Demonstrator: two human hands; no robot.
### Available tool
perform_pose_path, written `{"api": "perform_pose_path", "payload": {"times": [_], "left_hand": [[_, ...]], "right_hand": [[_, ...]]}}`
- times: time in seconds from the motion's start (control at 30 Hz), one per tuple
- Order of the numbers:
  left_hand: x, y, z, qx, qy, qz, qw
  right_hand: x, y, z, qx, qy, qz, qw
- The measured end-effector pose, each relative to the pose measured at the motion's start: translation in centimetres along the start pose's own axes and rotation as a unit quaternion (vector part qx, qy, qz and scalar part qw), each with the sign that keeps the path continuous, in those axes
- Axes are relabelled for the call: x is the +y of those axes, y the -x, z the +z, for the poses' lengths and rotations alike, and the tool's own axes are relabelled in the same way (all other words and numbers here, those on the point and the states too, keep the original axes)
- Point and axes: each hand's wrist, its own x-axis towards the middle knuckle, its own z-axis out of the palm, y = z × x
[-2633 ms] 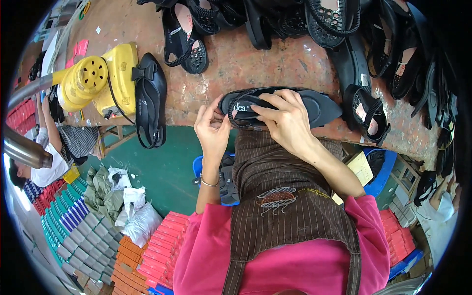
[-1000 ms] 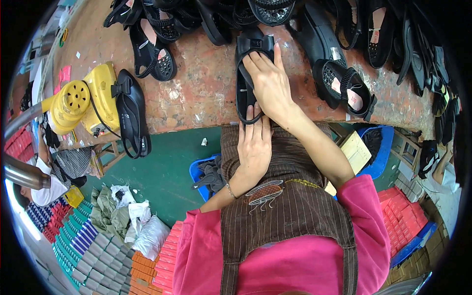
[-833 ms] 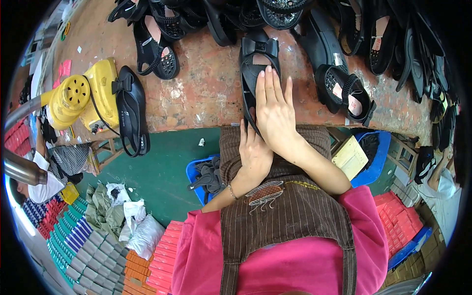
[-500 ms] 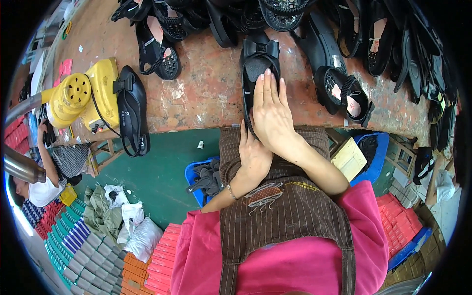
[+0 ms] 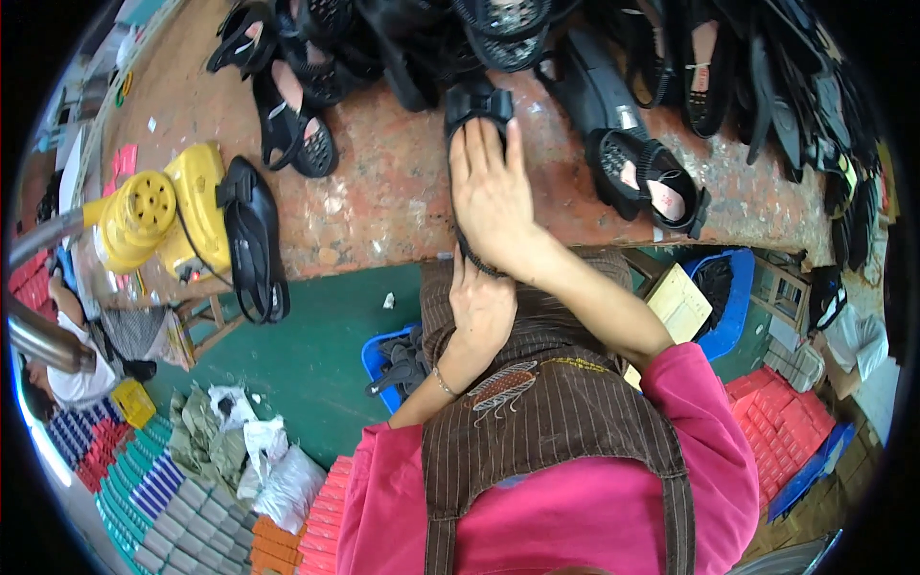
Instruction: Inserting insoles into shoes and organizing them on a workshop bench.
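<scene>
A black slingback shoe with a bow [image 5: 482,103] lies on the worn table, its toe pointing away from me. My right hand [image 5: 491,196] is laid flat inside it, fingers stretched toward the toe opening and covering the insole. At the near end, by the table's edge, my left hand [image 5: 482,305] holds the heel from below, partly hidden under my right wrist. The dark elastic heel strap [image 5: 474,257] runs beside the right palm. Left of these, a similar black shoe [image 5: 253,240] rests against a yellow machine [image 5: 196,206].
Black shoes [image 5: 326,48] crowd the table's far side, and a studded pair [image 5: 652,182] lies to the right. Blue bins [image 5: 733,297] with dark pieces stand below the table. Stacked boxes [image 5: 776,431] and plastic bags [image 5: 287,470] sit on the floor. Another person [image 5: 77,369] is at far left.
My right hand has slid farther forward in the shoe, so its fingers now cover the grey patch that showed near the toe. My left hand stays at the heel. The view has shifted slightly.
</scene>
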Motion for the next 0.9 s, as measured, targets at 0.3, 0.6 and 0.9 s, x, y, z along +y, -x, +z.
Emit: {"api": "perform_pose_path", "payload": {"times": [0.3,0.6,0.9], "left_hand": [[0.5,-2.0,-4.6,-0.044,0.039,0.022,0.998],[-3.0,-7.7,-8.7,0.004,0.138,-0.19,0.972],[-12.0,0.0,-20.3,0.186,0.172,-0.208,0.945]], "right_hand": [[3.7,-1.3,-2.3,0.072,-0.126,-0.067,0.987],[17.5,9.6,-11.4,0.118,-0.056,0.241,0.962],[14.2,6.3,-12.0,0.141,-0.111,0.094,0.979]]}}
